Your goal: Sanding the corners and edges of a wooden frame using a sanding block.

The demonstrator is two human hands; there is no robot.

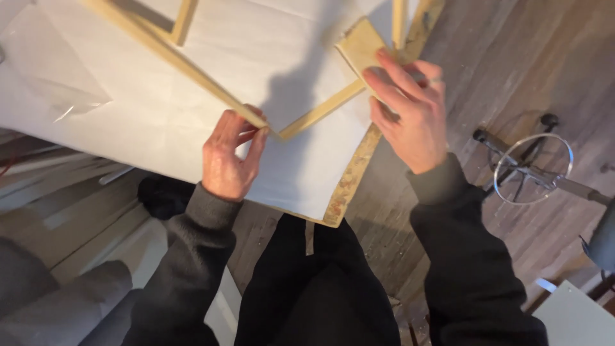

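Two hands at work on wooden frame [211, 80], centre of frame. Left hand [227, 157] fingers [256, 138] pinched on frame's corner joint, where two pale slats meet in V. Right hand [410, 112] fingers clamped on tan sanding block [360, 43], pressed against slat, upper right. Frame looks light, stiff, thin-railed; joint likely weak point, so grip near corner seems soundest. Frame lies on white sheet [160, 96] over worktop [349, 182], raw edge showing. Stool base [533, 168] at right, on wood floor [512, 51].
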